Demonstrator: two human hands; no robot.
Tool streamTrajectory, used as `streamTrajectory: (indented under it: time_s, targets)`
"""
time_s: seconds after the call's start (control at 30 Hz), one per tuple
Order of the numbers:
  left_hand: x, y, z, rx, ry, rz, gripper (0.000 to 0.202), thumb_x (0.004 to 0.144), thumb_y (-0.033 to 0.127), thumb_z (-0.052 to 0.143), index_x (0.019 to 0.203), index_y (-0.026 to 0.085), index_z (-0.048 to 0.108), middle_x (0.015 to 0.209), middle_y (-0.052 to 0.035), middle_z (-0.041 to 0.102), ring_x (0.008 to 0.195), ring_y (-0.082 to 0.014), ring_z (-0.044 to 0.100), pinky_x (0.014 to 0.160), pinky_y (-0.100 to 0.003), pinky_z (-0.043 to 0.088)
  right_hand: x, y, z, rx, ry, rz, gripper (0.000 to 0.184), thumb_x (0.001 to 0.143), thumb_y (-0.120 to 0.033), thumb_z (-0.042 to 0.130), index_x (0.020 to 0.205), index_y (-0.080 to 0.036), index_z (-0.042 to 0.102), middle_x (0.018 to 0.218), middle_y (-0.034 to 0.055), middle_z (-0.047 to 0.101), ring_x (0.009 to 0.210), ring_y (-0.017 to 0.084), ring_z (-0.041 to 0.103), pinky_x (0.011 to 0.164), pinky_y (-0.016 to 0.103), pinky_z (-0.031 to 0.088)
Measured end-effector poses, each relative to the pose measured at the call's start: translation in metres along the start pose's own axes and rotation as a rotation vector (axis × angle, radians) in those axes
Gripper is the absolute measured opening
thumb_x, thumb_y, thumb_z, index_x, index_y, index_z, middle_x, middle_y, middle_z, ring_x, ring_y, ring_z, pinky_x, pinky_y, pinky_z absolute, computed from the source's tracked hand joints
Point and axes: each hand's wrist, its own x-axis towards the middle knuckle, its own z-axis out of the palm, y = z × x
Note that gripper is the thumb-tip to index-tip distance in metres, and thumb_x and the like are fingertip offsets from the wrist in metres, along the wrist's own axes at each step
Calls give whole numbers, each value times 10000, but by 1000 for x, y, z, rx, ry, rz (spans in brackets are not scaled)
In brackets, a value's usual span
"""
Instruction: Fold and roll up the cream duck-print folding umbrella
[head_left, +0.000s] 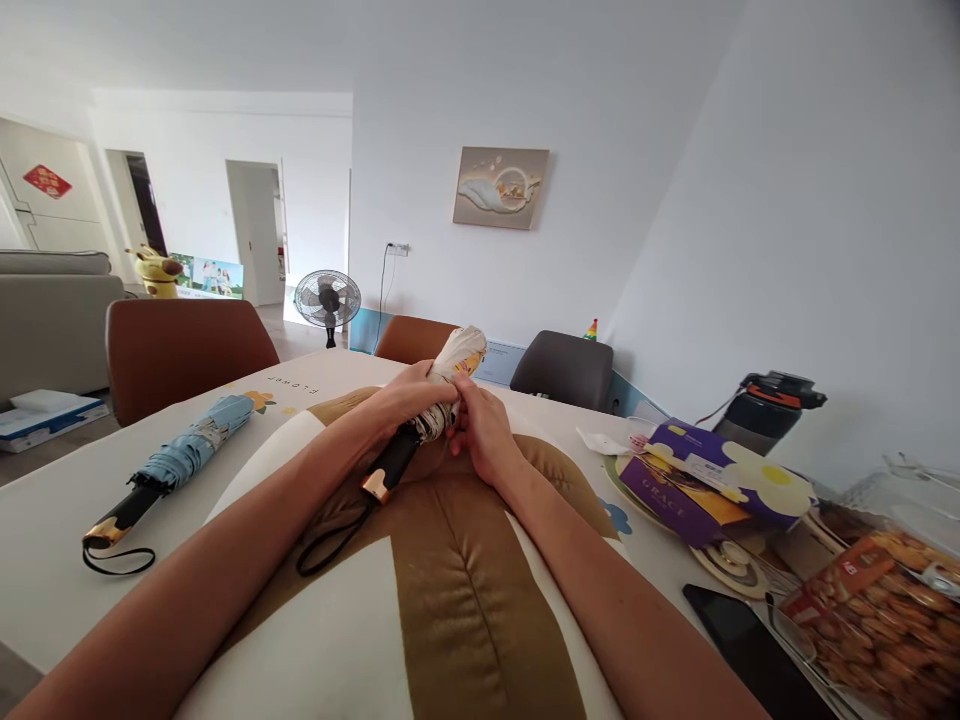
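A folded white umbrella (459, 352) with a yellow print lies slanted across a brown and white cushion (465, 560), its black and copper handle (391, 466) toward me. My left hand (420, 390) is closed around the umbrella's folded cloth. On the other side, my right hand (484, 425) grips the same cloth with its fingers bent; the fingertips are partly hidden. A black wrist strap (330, 555) hangs from the handle. To the left, a folded light blue umbrella (196, 440) rests on the table, its black and copper handle pointing toward me.
The white tablecloth (45, 545) spreads under everything. At right stand a purple tissue packet (675, 490), a dark bottle (765, 412), a phone (750, 645) and a clear tub of brown snacks (885, 620). Chairs (187, 350) line the far side, with a fan (328, 298) beyond.
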Motion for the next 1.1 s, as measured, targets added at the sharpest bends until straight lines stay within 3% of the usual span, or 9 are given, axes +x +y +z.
streamTrajectory:
  time_s: [0.07, 0.13, 0.23, 0.37, 0.5, 0.63, 0.83, 0.97, 1.1]
  targets:
    - [-1, 1, 2, 267, -57, 83, 270, 620, 139, 683, 885, 138, 633, 603, -50, 639, 462, -192, 593, 408, -246, 433, 0, 0, 0, 14, 22, -16, 269, 792, -436, 545, 724, -176, 522, 529, -19, 493, 403, 115, 469, 263, 206, 326]
    - [-3, 4, 3, 429, -22, 144, 300, 630, 193, 689, 921, 150, 629, 639, -44, 649, 496, -186, 599, 420, -237, 434, 0, 0, 0, 35, 23, -19, 206, 794, -366, 503, 707, -182, 527, 532, -15, 501, 402, 122, 469, 272, 221, 338]
    - [-10, 9, 3, 526, 78, 156, 305, 627, 255, 707, 901, 144, 633, 674, -45, 656, 553, -177, 602, 445, -220, 436, 0, 0, 1, 43, 25, -9, 155, 777, -292, 454, 679, -194, 524, 535, -8, 515, 410, 135, 476, 295, 242, 365]
    - [-15, 9, 4, 535, 128, 158, 275, 640, 296, 709, 860, 139, 660, 667, -33, 652, 553, -154, 583, 459, -207, 427, 0, 1, -1, 80, -23, -64, 152, 777, -294, 452, 665, -203, 501, 586, 7, 539, 495, 156, 518, 351, 257, 410]
    - [-14, 6, 5, 503, 179, 249, 308, 619, 272, 733, 891, 136, 687, 725, -36, 671, 606, -142, 586, 486, -188, 437, 2, 5, -2, 99, 19, -116, 138, 774, -314, 514, 697, -201, 492, 657, 6, 539, 559, 149, 537, 391, 250, 441]
    - [-13, 5, 6, 389, 178, 246, 277, 615, 243, 740, 862, 127, 692, 682, -42, 653, 545, -122, 559, 461, -190, 431, 4, 6, -3, 79, 47, -127, 103, 787, -296, 505, 735, -208, 491, 634, -11, 526, 519, 139, 535, 391, 250, 447]
    - [-6, -1, 0, 120, 25, 161, 182, 655, 234, 721, 755, 98, 653, 611, -77, 613, 470, -127, 554, 421, -214, 437, 5, 6, -3, 80, 88, -156, 70, 758, -219, 479, 694, -200, 459, 551, -29, 511, 414, 123, 511, 320, 227, 393]
    - [4, -4, -7, -37, 60, 48, 155, 668, 220, 699, 735, 95, 639, 621, -95, 623, 473, -130, 580, 435, -206, 469, 7, 3, -3, 183, 90, -115, 42, 738, -176, 480, 719, -189, 446, 548, -27, 544, 405, 112, 532, 336, 211, 423]
    - [5, 2, -13, -213, 78, -95, 199, 708, 243, 641, 848, 102, 623, 659, -91, 638, 471, -139, 590, 424, -219, 491, 9, -1, -5, 258, 139, -33, 60, 763, -118, 457, 770, -175, 440, 565, 4, 591, 421, 124, 563, 353, 224, 467]
